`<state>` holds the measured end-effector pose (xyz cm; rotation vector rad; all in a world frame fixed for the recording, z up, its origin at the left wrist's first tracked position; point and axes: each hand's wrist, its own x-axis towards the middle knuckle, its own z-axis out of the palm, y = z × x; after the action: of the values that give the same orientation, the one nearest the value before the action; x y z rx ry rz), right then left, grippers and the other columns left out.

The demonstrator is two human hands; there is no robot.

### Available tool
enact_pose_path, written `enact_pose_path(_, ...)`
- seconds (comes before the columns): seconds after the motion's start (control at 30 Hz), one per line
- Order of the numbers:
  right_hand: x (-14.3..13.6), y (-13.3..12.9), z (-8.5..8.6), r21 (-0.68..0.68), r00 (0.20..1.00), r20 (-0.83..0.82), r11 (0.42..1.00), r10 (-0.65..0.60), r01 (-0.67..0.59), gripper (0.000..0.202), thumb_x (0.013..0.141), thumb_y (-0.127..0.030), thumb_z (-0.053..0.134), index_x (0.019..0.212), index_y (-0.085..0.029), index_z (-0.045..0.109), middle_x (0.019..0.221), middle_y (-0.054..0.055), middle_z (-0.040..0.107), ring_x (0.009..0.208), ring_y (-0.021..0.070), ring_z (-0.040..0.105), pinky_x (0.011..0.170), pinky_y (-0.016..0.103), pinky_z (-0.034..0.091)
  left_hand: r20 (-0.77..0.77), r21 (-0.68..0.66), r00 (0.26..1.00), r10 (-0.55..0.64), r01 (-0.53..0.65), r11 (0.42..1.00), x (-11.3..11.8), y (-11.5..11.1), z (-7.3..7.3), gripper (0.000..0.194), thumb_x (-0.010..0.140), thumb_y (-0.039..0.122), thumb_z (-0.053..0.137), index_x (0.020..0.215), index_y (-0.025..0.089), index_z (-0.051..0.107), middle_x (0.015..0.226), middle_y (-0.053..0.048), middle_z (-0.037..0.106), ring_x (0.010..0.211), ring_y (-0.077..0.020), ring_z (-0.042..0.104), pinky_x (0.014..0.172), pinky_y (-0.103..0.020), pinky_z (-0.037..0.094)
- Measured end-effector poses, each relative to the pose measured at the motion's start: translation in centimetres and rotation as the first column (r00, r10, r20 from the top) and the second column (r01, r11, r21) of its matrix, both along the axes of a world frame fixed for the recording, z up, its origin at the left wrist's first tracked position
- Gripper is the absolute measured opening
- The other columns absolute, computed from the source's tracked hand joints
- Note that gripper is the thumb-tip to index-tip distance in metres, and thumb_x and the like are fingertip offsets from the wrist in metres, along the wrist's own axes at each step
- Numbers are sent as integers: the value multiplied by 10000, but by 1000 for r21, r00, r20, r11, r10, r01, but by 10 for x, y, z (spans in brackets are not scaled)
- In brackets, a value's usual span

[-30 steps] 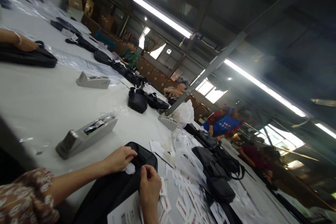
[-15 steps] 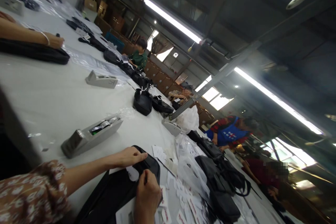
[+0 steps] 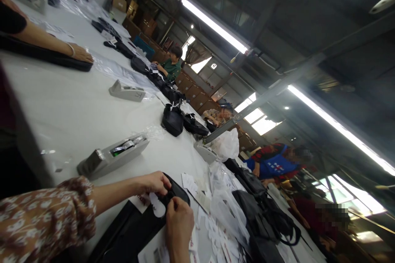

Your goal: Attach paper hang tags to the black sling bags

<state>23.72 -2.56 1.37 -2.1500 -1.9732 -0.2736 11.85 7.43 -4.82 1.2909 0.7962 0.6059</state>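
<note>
A black bag [image 3: 128, 228] lies on the table before me, running from the bottom edge up to my hands. My left hand [image 3: 156, 183] has its fingers curled over the bag's far end and grips it. Close beside it, my right hand [image 3: 180, 224] pinches thumb and forefinger together at the same end; what sits between them is too small to make out. A white rounded tag [image 3: 158, 205] hangs on the bag between the hands, with a printed card [image 3: 142, 201] next to it. Under my right wrist is a white card with a barcode [image 3: 157, 250].
Left of the bag stands a grey tape dispenser [image 3: 114, 154], with another tape dispenser [image 3: 128, 91] farther back. Loose white tags [image 3: 216, 234], clear plastic bags [image 3: 226, 201] and black bags [image 3: 253, 218] lie to the right. A co-worker's arm [image 3: 52, 41] rests on a black bag at far left.
My left fingers have gone from lying outstretched on the bag to curling at its end. The white tag and printed card show more. The co-worker's hand at left has shifted along its bag.
</note>
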Motion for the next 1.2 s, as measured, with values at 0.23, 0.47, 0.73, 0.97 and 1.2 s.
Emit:
enact_pose_path(0.23, 6, 8, -20, 87, 990, -104, 992, 96, -87, 272, 886, -218, 430, 814, -221, 692, 723, 31, 680, 688, 177, 641, 604, 260, 365, 25, 53, 995, -95, 94, 994, -7, 0, -4, 339, 521, 181, 551, 818, 147, 712, 545, 21, 584, 481, -110, 478, 461, -207, 340)
enact_pose_path(0.47, 12, 9, -36, 159, 929, -351, 985, 116, -63, 244, 880, -330, 473, 853, -213, 685, 795, 33, 678, 744, 189, 633, 690, 271, 421, -36, 277, 998, 42, -31, 960, -15, -2, 9, 197, 629, 199, 493, 707, 161, 669, 578, 11, 583, 529, -126, 486, 499, -218, 332)
enact_pose_path(0.73, 16, 21, -2, 237, 760, -607, 966, 231, -104, 240, 843, -362, 515, 924, -196, 669, 896, 53, 682, 832, 189, 625, 751, 273, 455, -1, 505, 995, 101, -86, 859, -23, -1, 49, 182, 731, 222, 470, 794, 187, 639, 681, 21, 611, 623, -127, 520, 581, -213, 368)
enact_pose_path(0.97, 18, 28, -2, 130, 724, -663, 982, 191, -140, 238, 840, -381, 510, 823, -186, 645, 765, 33, 672, 709, 175, 605, 664, 266, 442, 26, 462, 998, 61, -66, 885, -15, -6, 46, 165, 729, 222, 455, 773, 171, 605, 654, 25, 580, 599, -116, 498, 554, -208, 372)
enact_pose_path(1.2, 23, 27, -9, 132, 646, -731, 975, 218, -181, 230, 823, -358, 527, 889, -183, 660, 850, 51, 692, 802, 187, 623, 732, 274, 465, 84, 384, 996, 40, -70, 921, -9, -7, 40, 147, 725, 234, 462, 764, 168, 588, 596, 41, 526, 542, -101, 443, 492, -195, 330)
